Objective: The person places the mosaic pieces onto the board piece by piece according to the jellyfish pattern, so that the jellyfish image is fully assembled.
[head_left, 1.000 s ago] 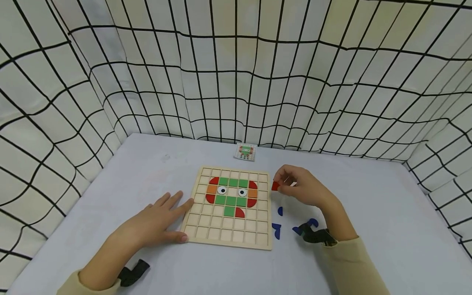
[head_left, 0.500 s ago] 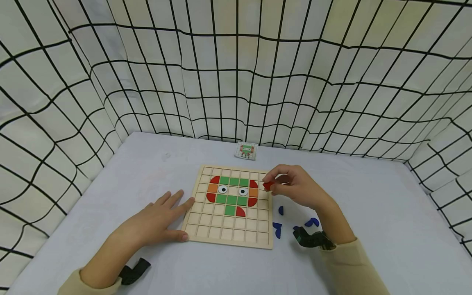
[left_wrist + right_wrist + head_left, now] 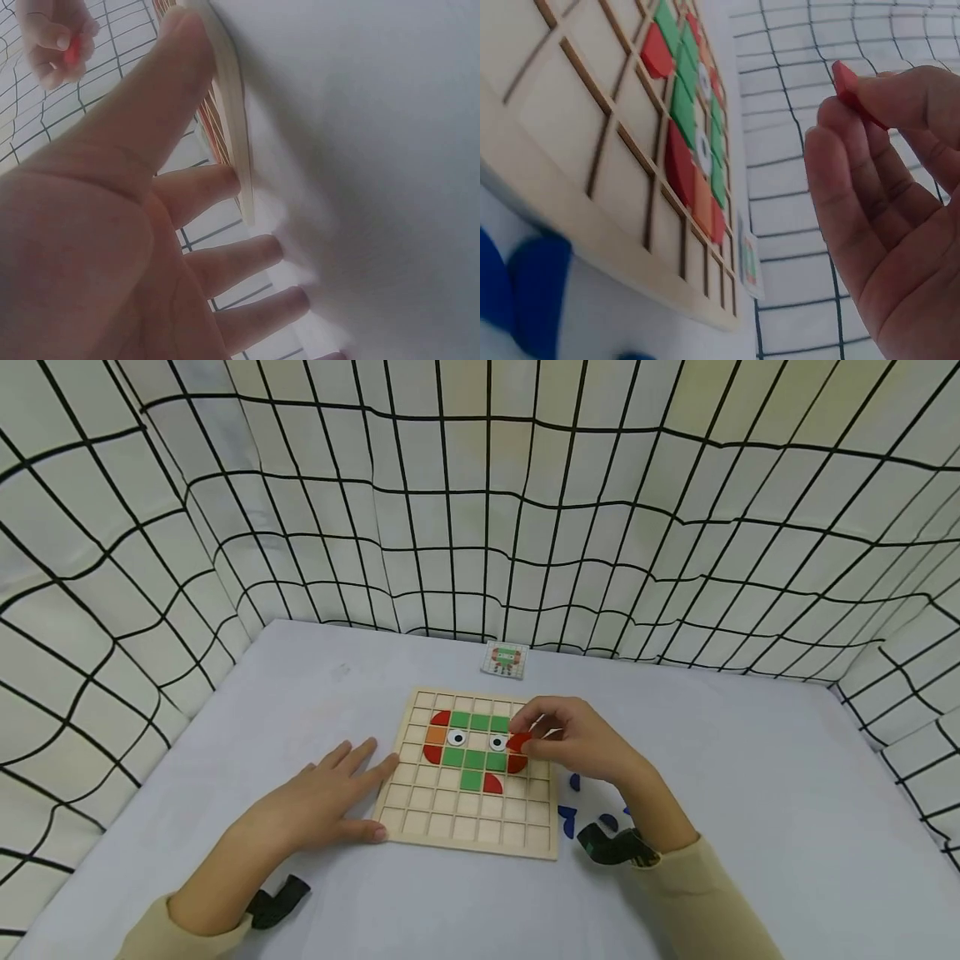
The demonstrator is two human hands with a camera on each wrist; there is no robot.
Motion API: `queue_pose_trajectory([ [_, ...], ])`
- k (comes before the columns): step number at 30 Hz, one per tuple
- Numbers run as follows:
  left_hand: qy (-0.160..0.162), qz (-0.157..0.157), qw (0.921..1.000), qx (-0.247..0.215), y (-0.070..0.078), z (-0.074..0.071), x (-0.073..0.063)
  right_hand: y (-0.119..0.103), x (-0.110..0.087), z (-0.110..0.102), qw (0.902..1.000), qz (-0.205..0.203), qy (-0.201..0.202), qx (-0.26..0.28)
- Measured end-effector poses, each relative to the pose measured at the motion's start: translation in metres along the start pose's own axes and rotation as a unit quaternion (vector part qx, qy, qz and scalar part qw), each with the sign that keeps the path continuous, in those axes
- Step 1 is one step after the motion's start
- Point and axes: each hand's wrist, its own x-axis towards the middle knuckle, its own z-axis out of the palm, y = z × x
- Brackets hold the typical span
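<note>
A wooden grid board [image 3: 457, 818] lies on the white table, bearing a face of green, red and orange tiles with two round eye tiles [image 3: 456, 738]. Over the right side of that face, my right hand [image 3: 581, 739] pinches a red tile [image 3: 519, 742] with one rounded edge between thumb and fingers. In the right wrist view the red tile [image 3: 847, 84] is raised off the board. My left hand [image 3: 326, 802] is spread flat at the board's left edge, thumb and index fingertip at the rim, as the left wrist view also shows along the wooden edge [image 3: 234, 112].
Several blue rounded pieces [image 3: 567, 821] lie on the table right of the board, partly behind the right wrist's black strap [image 3: 611, 845]. A small picture card [image 3: 505, 660] with a similar face lies behind the board. Black netting [image 3: 487, 491] over white sheeting encloses the table's back and sides.
My right hand has carried the red tile leftward from beside the board to over the face's right side. My left hand stays at the left edge. The view has tilted slightly.
</note>
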Motion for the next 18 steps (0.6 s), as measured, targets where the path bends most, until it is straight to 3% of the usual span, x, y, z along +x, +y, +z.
queue_pose_trajectory([
  [9, -0.003, -0.001, 1.0, -0.006, 0.0, -0.003, 0.002, -0.007, 0.033, 0.029, 0.9954, -0.028, -0.073, -0.056],
  [18, -0.007, -0.001, 0.9999, -0.009, 0.0, -0.004, 0.001, -0.015, 0.055, 0.056, 0.9838, 0.006, -0.121, -0.132],
])
